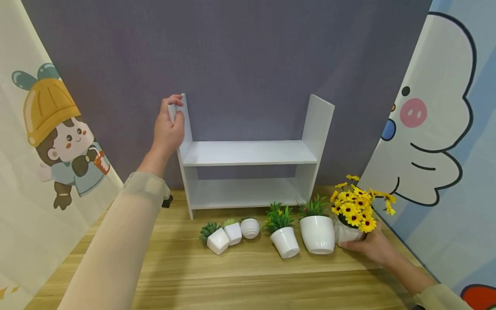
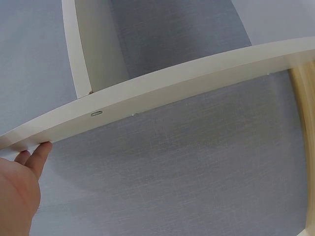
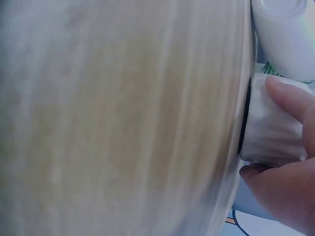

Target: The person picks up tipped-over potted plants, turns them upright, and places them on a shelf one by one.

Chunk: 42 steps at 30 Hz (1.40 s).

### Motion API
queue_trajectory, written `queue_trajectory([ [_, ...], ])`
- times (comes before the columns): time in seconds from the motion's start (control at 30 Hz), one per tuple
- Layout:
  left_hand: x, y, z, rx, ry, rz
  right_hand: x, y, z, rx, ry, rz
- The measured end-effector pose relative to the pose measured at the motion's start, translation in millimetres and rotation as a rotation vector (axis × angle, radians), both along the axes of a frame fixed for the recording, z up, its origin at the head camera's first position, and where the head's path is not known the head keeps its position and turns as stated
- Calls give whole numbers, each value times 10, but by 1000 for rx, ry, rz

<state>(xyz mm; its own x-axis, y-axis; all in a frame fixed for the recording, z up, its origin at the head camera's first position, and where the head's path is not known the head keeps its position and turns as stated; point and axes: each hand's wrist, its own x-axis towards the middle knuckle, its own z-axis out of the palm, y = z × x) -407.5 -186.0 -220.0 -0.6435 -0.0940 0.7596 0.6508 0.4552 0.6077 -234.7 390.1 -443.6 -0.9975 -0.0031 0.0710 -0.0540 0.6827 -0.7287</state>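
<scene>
A white two-tier shelf (image 1: 249, 153) stands at the back of the wooden table. My left hand (image 1: 169, 124) holds the upper part of its left side panel (image 1: 186, 125), fingers by the top edge and thumb nearer the front. In the left wrist view, fingertips (image 2: 44, 149) touch that panel's edge (image 2: 147, 86). At the far right my right hand (image 1: 373, 245) grips a potted plant with yellow flowers (image 1: 352, 206). Its whitish pot (image 3: 273, 120) sits between thumb and fingers in the right wrist view, close to the table surface (image 3: 138, 123).
Left of the flowers stand a large white pot (image 1: 317, 234) and a tilted smaller white pot (image 1: 285, 243), both with green plants. Three little white succulent pots (image 1: 232, 234) line up before the shelf. Cartoon-printed panels (image 1: 430, 112) flank the table, with a grey backdrop (image 1: 248, 64) behind.
</scene>
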Motion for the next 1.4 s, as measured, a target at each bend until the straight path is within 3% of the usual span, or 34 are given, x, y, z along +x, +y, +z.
queue_trajectory([
  [0.43, 5, 13, 2, 6, 8, -12, -7, 31, -50, 50, 72, 70],
  [0.8, 5, 10, 1, 2, 0, -18, -13, 49, -67, 7, 45, 103],
  [1.03, 12, 6, -5, -10, -13, -5, -24, 88, -93, -38, 79, 144],
  [1.13, 17, 7, -6, -16, -25, -3, -36, 154, -96, -63, 37, 167],
  [1.4, 32, 10, 0, -10, -17, -7, -91, 314, -35, -46, -194, 162],
])
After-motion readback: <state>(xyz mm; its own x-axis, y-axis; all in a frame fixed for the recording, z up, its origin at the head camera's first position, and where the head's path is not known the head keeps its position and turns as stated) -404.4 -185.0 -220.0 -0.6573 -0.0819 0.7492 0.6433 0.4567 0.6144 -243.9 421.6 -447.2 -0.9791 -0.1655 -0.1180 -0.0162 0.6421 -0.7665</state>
